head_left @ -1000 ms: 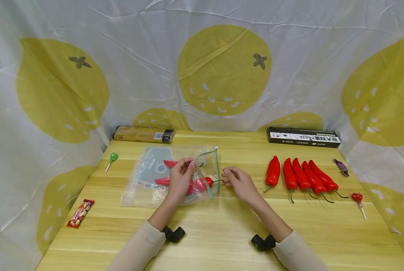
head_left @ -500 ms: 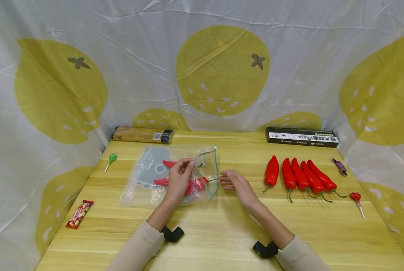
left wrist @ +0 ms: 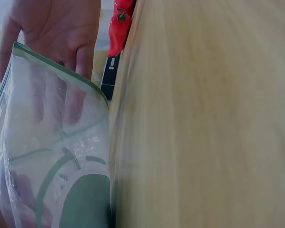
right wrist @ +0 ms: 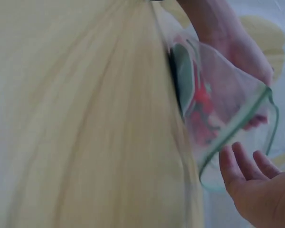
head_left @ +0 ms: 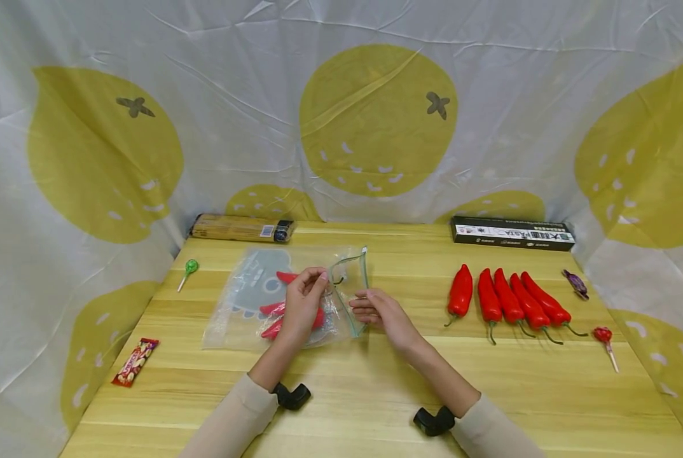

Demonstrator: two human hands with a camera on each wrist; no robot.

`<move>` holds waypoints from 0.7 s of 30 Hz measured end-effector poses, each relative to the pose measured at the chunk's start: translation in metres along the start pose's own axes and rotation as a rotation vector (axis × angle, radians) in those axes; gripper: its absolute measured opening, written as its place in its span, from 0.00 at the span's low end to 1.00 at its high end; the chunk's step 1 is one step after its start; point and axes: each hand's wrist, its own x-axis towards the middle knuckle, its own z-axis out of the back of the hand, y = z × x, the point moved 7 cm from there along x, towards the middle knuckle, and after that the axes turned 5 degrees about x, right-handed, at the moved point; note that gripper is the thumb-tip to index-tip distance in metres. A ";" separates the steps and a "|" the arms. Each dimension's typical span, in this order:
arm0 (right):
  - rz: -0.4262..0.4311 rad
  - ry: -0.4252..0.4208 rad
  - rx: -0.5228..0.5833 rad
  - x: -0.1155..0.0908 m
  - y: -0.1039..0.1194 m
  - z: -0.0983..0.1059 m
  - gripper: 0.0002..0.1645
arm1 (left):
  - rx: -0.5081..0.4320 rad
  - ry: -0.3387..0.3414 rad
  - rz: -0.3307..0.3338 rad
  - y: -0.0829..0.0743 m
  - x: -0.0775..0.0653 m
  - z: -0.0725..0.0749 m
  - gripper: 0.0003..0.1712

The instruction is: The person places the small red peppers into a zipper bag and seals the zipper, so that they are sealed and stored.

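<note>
Five loose red peppers [head_left: 509, 296]: counted at right, judged left to bag. Clear zip bag [head_left: 255, 280], left of centre: found unsealed, with several bagged peppers [head_left: 271, 309] already inside. Left hand [head_left: 303, 302]: pinched bag rim. Right hand [head_left: 384, 312]: held nothing, fingers relaxed at bag mouth.

The wooden counter [head_left: 370, 407] carries a clear bag [head_left: 244, 289] left of centre, five red peppers [head_left: 507, 296] at right, a packet [head_left: 235, 228] upper left, a black box [head_left: 513, 233] upper right, a green lollipop [head_left: 191, 266] and snack bar [head_left: 135, 362] left, a purple sweet [head_left: 576, 284] and red lollipop [head_left: 603, 334] far right.
</note>
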 end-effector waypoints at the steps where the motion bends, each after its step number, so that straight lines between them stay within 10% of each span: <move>1: 0.010 -0.026 -0.019 -0.002 0.001 0.006 0.32 | 0.002 -0.001 0.008 0.000 0.000 0.000 0.13; 8: 0.061 -0.245 -0.265 -0.027 0.017 0.069 0.20 | -0.007 0.021 0.047 0.004 0.000 -0.001 0.12; 21: -0.012 -0.570 -0.691 -0.064 0.035 0.154 0.27 | 0.078 0.088 -0.017 -0.002 0.003 -0.003 0.16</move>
